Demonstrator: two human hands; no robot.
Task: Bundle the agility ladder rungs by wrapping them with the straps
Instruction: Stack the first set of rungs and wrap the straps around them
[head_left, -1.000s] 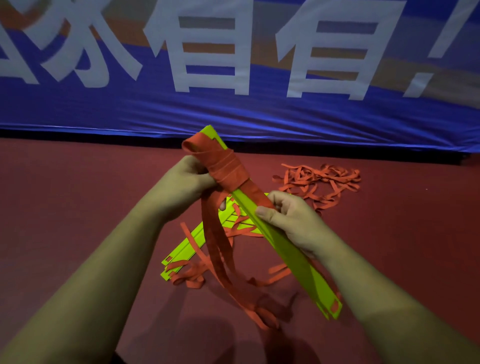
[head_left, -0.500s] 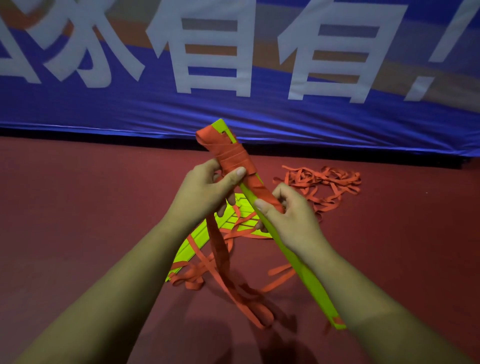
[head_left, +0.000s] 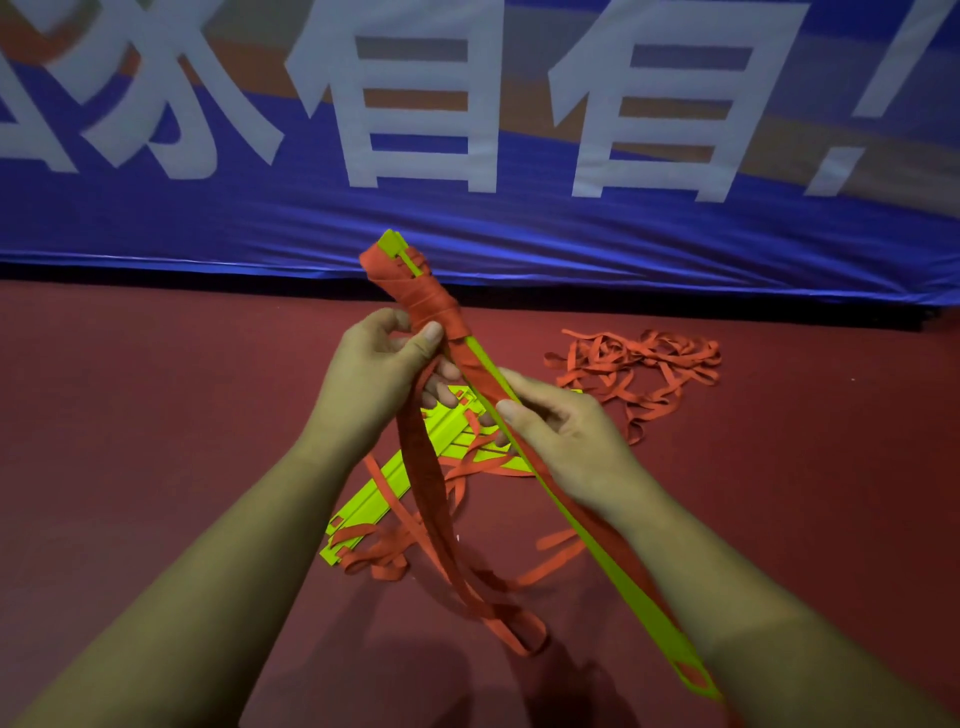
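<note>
Red floor (head_left: 156, 441), blue banner (head_left: 467, 234) across frame top. Rung stack (head_left: 597, 545), centre, is gripped by right hand (head_left: 561, 431) for steadying. Straps (head_left: 431, 306) are pinched by left hand (head_left: 379, 364), keeping wraps taut.

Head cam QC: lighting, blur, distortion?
Head view: dim, oversaturated light; banner lettering smeared at top left, its lower edge slightly bowed by the wide lens; soft arm shadows on the floor at bottom; left hand, right hand and strap-wrapped rungs fairly sharp.

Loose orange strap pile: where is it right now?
Head view, right of centre: the tangled orange strap pile lies on the red floor, just beyond the right hand gripping the rung bundle, below the blue banner.
</note>
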